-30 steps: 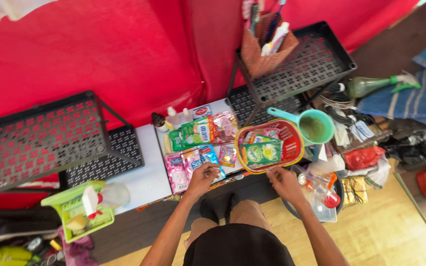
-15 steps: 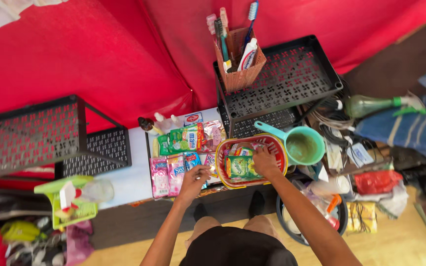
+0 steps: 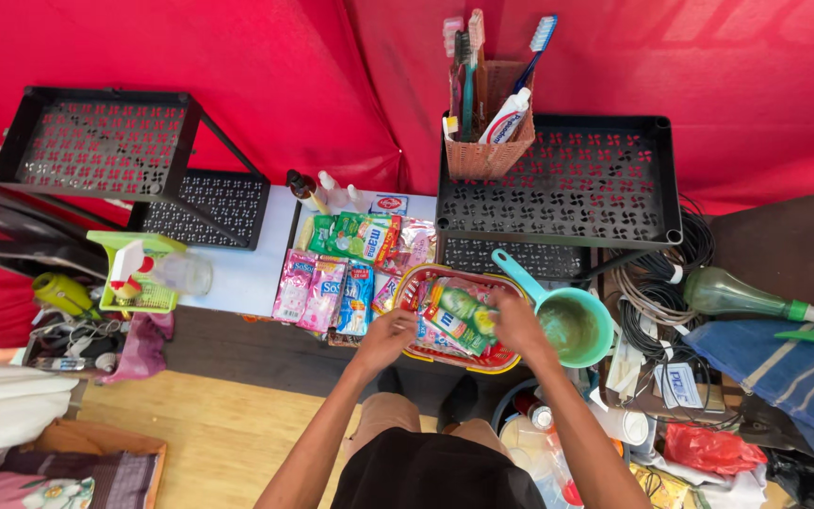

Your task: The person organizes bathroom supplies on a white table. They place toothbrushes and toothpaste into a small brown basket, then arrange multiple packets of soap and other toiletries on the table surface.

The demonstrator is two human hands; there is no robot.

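While our left hand [image 3: 390, 335] pinches something too small to tell, our right hand [image 3: 517, 321] grips green sachets [image 3: 459, 318] over the red plastic basket [image 3: 501, 359].

A green sachet [image 3: 459, 316] is showing between the hands in a red, yellow-rimmed basket [image 3: 407, 286], with pink and blue packets [image 3: 322, 287] lying left and a teal scoop [image 3: 567, 320] sitting right.

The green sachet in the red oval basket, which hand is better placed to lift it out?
Probably the right hand: it already rests on the green sachet inside the red oval basket. The left hand sits at the basket's left rim.
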